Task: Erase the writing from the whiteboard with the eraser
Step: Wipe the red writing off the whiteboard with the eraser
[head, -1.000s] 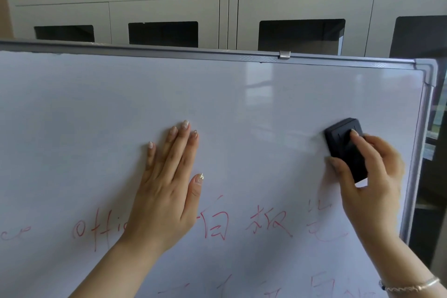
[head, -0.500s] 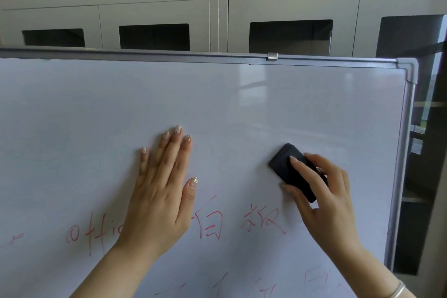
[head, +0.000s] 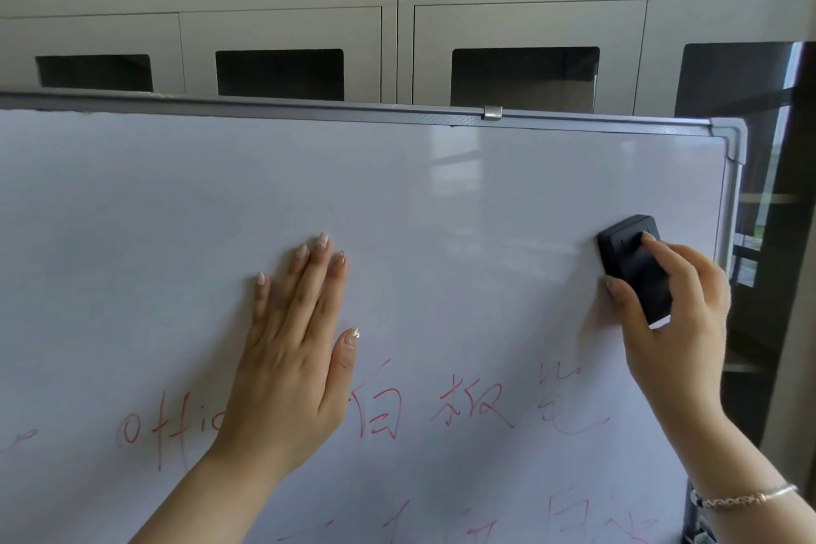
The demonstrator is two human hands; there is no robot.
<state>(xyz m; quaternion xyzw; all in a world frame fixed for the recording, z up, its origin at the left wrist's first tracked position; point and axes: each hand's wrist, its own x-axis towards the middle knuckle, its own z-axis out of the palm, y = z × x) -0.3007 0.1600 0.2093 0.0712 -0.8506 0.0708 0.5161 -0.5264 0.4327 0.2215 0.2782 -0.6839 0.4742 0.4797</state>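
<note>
A row of pale grey cabinets (head: 397,27) with dark door windows runs along the far wall under a tan panel. In front of it stands the whiteboard (head: 176,199), filling most of the view. Its grey metal frame (head: 309,110) crosses the top and turns down at the right corner. The upper part of the board is wiped clean and shows soft reflections.

The left hand (head: 291,349) lies flat on the board near its middle, fingers straight and close together and pointing up, holding nothing. Its palm covers part of a line of red writing (head: 472,406) that runs across the lower part of the board, with a second line partly visible at the bottom edge.

The right hand (head: 680,322) is at the right, close to the frame's side rail. It grips the black eraser (head: 633,261), with the thumb on the eraser's left side and a finger laid across its back. The eraser is pressed against the board, tilted, above the right end of the writing and clear of it.

A thin silver bracelet (head: 746,497) circles the right wrist. A small metal clip (head: 493,112) sits on the top rail.
</note>
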